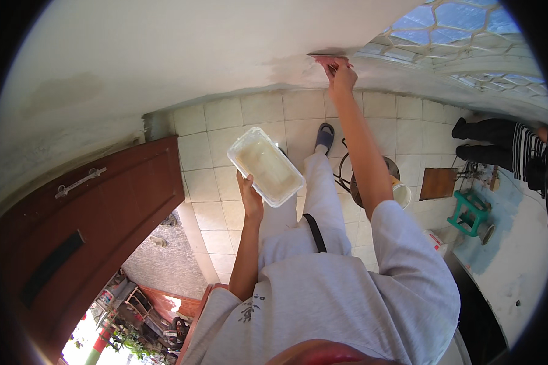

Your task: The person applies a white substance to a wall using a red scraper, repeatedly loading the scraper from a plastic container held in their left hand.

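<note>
Reaching up with your right hand (341,73), you press a flat scraper blade (327,56) against the white wall (164,55), your fingers clenched around its handle just where a greyish wet patch (292,67) shows on the plaster. Your left hand (251,198) grips the near end of a clear plastic tub (265,166) from below, holding it out in front of you, tilted slightly, with pale creamy paste inside it. Below you lies a tiled floor (225,115), and your foot in a dark sandal (325,137) stands on it, close to a round metal pan (388,164) and a white bucket (402,194). A brown wooden door (103,207) with a metal handle stands open on your left. To your right, a patterned window grille (463,30) sits beside the spot you are working, a green stool (469,213) stands near a blue wall, and another person in a striped top (523,152) sits well apart from you.
</note>
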Demonstrator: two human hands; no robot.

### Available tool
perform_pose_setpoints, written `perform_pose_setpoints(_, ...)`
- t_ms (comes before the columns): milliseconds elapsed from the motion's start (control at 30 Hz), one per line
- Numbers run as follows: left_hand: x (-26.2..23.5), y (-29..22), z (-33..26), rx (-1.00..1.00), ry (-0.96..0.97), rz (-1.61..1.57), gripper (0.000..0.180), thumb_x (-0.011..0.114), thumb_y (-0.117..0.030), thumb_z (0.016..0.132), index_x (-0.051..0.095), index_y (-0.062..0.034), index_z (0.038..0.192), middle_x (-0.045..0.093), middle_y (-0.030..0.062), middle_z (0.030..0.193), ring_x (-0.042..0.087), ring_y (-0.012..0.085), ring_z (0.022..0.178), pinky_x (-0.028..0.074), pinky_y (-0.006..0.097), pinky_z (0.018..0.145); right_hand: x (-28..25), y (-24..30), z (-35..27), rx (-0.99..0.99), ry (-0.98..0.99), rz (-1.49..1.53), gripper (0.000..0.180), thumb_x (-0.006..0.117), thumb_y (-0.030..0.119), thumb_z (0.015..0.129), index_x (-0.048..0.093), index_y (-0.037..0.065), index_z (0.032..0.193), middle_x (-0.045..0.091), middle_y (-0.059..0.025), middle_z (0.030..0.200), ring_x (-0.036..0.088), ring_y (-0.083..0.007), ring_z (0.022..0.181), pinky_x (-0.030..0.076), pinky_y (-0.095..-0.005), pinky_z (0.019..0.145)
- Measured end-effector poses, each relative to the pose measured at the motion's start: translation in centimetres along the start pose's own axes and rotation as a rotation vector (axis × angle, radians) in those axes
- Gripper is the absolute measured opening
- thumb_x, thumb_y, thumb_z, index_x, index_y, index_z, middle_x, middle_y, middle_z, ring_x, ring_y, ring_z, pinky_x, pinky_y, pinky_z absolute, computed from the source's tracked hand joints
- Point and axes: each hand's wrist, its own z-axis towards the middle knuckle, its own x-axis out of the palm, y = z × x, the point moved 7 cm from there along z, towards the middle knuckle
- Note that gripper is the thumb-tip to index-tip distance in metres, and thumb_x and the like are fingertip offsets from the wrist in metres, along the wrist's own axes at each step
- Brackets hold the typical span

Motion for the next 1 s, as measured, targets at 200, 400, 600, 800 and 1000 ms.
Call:
perform_pose_setpoints(200,2.0,-1.5,0.0,0.021,-0.002,-0.013,0.071,0.056,-0.037,0.093,0.026,-0.0085,0.151,0.04,0.0099,0.146,0.037,0.025,0.136,0.03,0.04,0.112,-5.6,3.5,-7.0,-0.053,0.058,-0.102,0.017,0.061,0.013,0.09,0.058,0.003,0.105,0.061,-0.009,0.097,0.064,-0.0196,0.09,0.057,-0.0335,0.08)
perform_pose_setpoints(400,3.0,-2.5,0.8,0.032,0.067,0.069,0.074,0.058,-0.042,0.091,0.027,-0.0093,0.15,0.041,0.011,0.145,0.037,0.0263,0.137,0.03,0.042,0.114,-11.8,-5.8,0.9,0.234,0.125,-0.22,0.013,0.057,0.01,0.093,0.057,-0.001,0.1,0.062,-0.0098,0.098,0.066,-0.0217,0.085,0.059,-0.0295,0.077)
perform_pose_setpoints(600,1.9,-1.7,0.8,0.037,0.043,0.136,0.08,0.059,-0.043,0.09,0.022,-0.0086,0.151,0.038,0.0119,0.147,0.035,0.0273,0.139,0.029,0.042,0.115,-7.7,-14.3,7.3,0.417,0.12,-0.078,0.015,0.046,0.002,0.095,0.056,-0.009,0.094,0.064,-0.0179,0.092,0.067,-0.0238,0.084,0.058,-0.0273,0.071)
perform_pose_setpoints(800,0.6,-0.1,1.0,-0.022,0.024,0.151,0.077,0.059,-0.04,0.09,0.024,-0.0074,0.151,0.039,0.0119,0.146,0.036,0.0263,0.137,0.029,0.041,0.114,-5.2,-8.9,12.0,0.249,0.147,0.142,0.015,0.047,0.0,0.092,0.055,-0.013,0.093,0.065,-0.0218,0.086,0.067,-0.0256,0.08,0.056,-0.0271,0.068)
perform_pose_setpoints(1000,2.2,-0.5,0.9,-0.04,0.058,0.098,0.074,0.058,-0.04,0.09,0.027,-0.007,0.15,0.041,0.0106,0.143,0.039,0.0247,0.134,0.029,0.04,0.112,-10.4,-1.1,10.4,0.181,0.269,0.394,0.017,0.05,0.007,0.091,0.057,-0.005,0.101,0.065,-0.0144,0.094,0.065,-0.0205,0.079,0.053,-0.028,0.07)
